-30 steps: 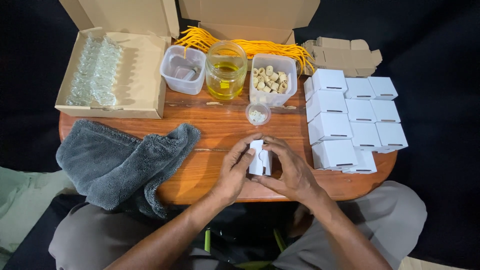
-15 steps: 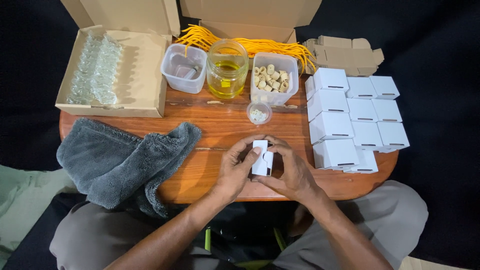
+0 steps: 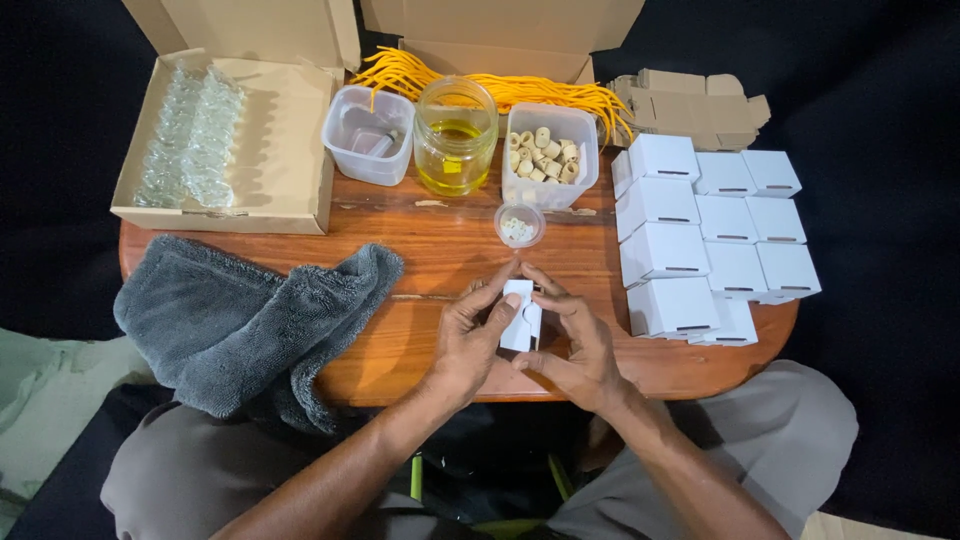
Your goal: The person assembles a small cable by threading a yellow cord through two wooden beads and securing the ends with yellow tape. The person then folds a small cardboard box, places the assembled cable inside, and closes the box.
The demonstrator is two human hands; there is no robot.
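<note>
Head view, grip: I see both hands closed on one small white carton [image 3: 521, 314] — left hand [image 3: 470, 335] with its thumb pressed across the front face, right hand [image 3: 575, 345] cupping the other side with fingers curled behind it.
Carton's place: held just above the table's near edge, roughly at its middle, upright and slightly tilted.
Step in hand: I judge the little box is being folded or closed up; which flap is being worked I cannot tell.
Next move: I'd say it calls for a steady pinch from one hand while the other tucks the flap, then a free spot beside the finished boxes.
Finished boxes: white cube cartons [image 3: 705, 235] in rows at the table's right edge, each with a dark slot on its front.
Small cup: round clear dish [image 3: 520, 225] with pale bits, just beyond the fingertips.
Far edge: clear tub [image 3: 368, 135], glass jar of yellow liquid [image 3: 456, 137], tub of pale rings [image 3: 548, 157].
Far corners: brown box of clear glass pieces [image 3: 235, 140] at left — flat brown cartons [image 3: 690, 105] at right, yellow cords [image 3: 530, 90] behind the tubs.
Left edge: grey towel [image 3: 250, 320], bunched and hanging over the near edge.
</note>
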